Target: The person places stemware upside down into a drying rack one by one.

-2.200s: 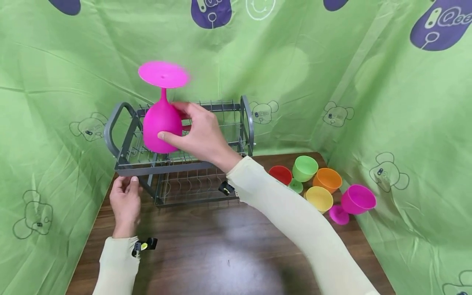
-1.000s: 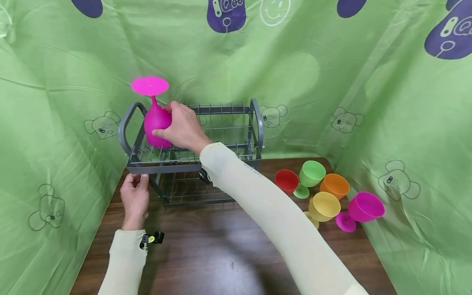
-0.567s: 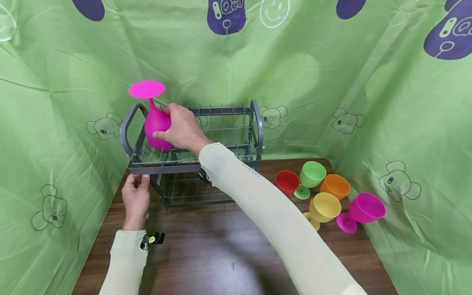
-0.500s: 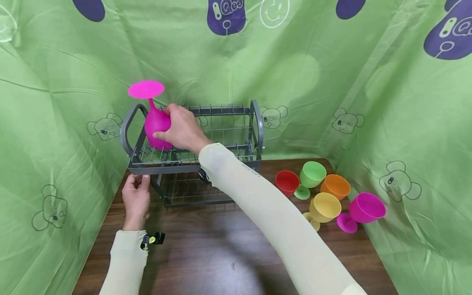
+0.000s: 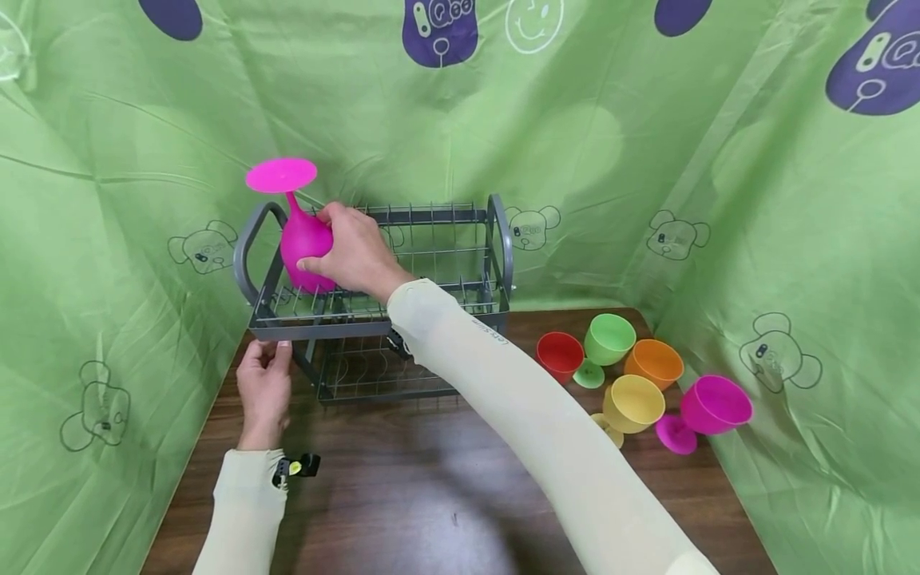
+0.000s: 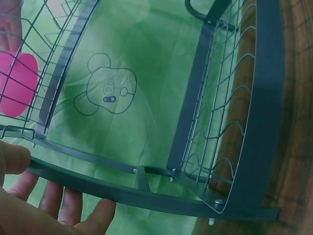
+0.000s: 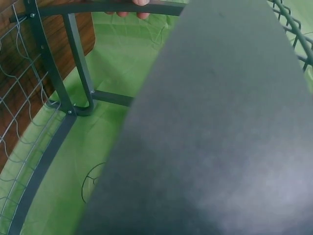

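Note:
A pink plastic goblet (image 5: 305,243) stands upside down, foot upward, at the left end of the upper tier of a grey metal dish rack (image 5: 323,329). My right hand (image 5: 355,247) grips its bowl from the right, thumb in front. The foot leans slightly left. Below the upper tier, my left hand (image 5: 266,391) holds the rack's side frame; in the left wrist view its fingers (image 6: 71,205) curl about the side bar. There the goblet's bowl shows through the wires. A near grey bar (image 7: 210,107) fills much of the right wrist view and hides the right hand.
On the wooden table (image 5: 402,495) at the right stand several goblets: red (image 5: 560,357), green (image 5: 609,339), orange (image 5: 654,363), yellow (image 5: 633,404) and another pink goblet (image 5: 715,405). A green printed cloth (image 5: 575,160) encloses the back and sides.
My right hand has lowered the upside-down pink goblet onto the upper tier's left end. Over the last half second its foot has tipped slightly left. The left hand keeps its hold on the rack.

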Demonstrator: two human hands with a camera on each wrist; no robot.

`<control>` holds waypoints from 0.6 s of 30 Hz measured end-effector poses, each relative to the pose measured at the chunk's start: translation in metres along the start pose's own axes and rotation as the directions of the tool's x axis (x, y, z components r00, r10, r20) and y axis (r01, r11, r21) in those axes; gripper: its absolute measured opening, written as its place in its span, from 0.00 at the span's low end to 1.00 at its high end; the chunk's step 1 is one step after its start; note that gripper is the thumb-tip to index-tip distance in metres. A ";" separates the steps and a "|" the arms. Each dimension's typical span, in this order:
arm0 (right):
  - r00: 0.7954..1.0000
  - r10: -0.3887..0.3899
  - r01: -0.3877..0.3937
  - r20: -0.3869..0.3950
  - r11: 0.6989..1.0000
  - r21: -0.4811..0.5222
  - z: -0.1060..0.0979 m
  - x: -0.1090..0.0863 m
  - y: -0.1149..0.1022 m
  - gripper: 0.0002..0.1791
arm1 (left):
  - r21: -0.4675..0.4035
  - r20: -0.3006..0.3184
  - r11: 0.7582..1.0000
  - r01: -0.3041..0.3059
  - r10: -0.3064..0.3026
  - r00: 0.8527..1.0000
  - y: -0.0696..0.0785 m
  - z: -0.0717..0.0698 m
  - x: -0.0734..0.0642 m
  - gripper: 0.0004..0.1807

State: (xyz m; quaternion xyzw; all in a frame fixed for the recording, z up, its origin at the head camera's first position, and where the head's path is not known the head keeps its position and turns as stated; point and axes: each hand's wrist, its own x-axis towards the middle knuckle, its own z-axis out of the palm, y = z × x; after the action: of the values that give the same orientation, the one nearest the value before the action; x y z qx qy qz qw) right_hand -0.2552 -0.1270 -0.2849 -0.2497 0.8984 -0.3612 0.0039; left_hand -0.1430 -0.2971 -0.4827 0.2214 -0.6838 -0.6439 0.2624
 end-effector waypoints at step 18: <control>0.998 -0.053 0.057 -0.037 0.992 0.115 -0.022 -0.046 0.001 0.37 | 0.194 0.061 0.981 -0.008 -0.004 0.998 0.005 0.000 -0.023 0.26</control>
State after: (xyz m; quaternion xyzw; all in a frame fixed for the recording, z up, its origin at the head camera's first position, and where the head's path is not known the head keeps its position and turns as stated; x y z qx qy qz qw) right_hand -0.2191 -0.0914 -0.2771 -0.2673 0.8688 -0.4168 -0.0070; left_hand -0.1253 -0.2823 -0.4793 0.2254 -0.7514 -0.5802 0.2191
